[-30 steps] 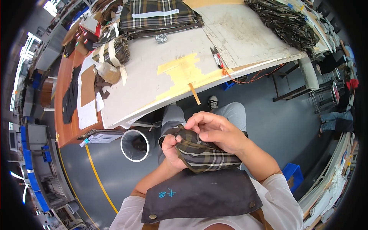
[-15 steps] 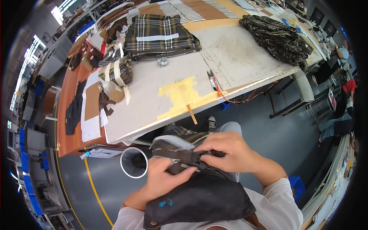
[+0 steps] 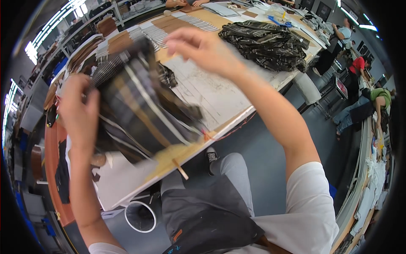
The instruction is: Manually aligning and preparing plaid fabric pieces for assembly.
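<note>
A dark plaid garment [image 3: 135,101] with white and tan stripes is held up over the table, blurred by motion. Along its upper edge runs a dark band with a ribbed strip [image 3: 111,70]. My left hand [image 3: 80,106] grips the garment's left side between thumb and fingers. Off its upper right corner, my right hand [image 3: 203,51] is raised with thumb and fingers apart and nothing visible between them. Much of the tabletop behind the garment is hidden, including where the folded plaid stack lay.
A pile of plaid garments [image 3: 266,44] lies on the table [image 3: 228,99] at the far right. A narrow tan strip [image 3: 180,168] juts over the front edge. Below stands a white-rimmed bin [image 3: 140,216]. Co-workers [image 3: 374,99] are at the right; another person's hands [image 3: 186,3] show at the far edge.
Both hands have risen from my lap to above the table, bringing the plaid garment along and spreading it out. My right hand has come off it. The view has shifted too.
</note>
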Demonstrator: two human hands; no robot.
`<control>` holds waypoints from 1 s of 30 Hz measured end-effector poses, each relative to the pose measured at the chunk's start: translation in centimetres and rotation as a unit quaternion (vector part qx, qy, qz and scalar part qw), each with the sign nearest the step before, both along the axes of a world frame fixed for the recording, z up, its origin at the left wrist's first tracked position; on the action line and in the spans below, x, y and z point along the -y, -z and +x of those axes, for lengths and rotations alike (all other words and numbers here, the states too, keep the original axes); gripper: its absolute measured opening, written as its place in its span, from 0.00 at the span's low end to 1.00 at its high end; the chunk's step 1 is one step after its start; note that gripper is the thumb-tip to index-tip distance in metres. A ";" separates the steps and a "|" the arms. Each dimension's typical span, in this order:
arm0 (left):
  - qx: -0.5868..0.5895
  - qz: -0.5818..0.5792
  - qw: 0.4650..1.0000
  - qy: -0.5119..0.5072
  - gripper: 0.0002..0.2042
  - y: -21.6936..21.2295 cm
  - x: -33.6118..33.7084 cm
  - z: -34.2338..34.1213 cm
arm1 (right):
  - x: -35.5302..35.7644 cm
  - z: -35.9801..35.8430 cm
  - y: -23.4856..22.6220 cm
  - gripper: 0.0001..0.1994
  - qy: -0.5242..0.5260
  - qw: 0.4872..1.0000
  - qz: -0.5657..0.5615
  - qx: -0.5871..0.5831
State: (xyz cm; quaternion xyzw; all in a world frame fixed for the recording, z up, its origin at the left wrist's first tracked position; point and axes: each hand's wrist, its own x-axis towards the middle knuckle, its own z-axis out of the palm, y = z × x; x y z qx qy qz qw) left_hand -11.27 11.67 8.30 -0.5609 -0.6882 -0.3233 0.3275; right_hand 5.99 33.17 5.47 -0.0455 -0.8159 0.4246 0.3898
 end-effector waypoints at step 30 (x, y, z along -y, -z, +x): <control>0.145 0.001 0.938 0.314 0.34 6.8 -9.5 12.8 | 2.2 19.9 -9.0 0.07 0.400 0.798 0.409 0.190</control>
